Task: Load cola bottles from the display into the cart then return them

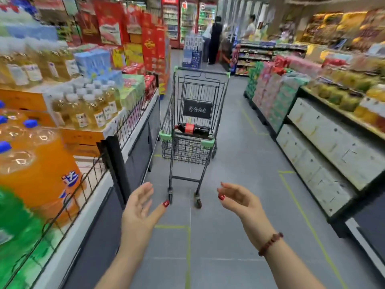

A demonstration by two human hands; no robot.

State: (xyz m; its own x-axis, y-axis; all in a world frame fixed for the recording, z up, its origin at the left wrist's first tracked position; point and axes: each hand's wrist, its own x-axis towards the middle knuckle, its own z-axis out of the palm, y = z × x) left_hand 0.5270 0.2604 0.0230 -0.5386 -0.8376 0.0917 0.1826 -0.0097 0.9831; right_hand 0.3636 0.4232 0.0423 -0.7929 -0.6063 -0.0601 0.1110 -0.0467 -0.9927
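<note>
A dark wire shopping cart (188, 97) with green corner guards stands in the aisle a few steps ahead of me. One cola bottle (192, 129) with a red label lies on its side in the cart's basket. My left hand (141, 207) and my right hand (239, 200) are both raised in front of me, palms turned inward, fingers relaxed and holding nothing. Both hands are short of the cart and touch nothing.
A wire-fronted display (68, 205) of large orange and green soda bottles (37, 176) runs along my left, with oil bottles (91, 109) behind. Shelves with boxes (325, 147) line the right. Two people (215, 38) stand far down the aisle by coolers.
</note>
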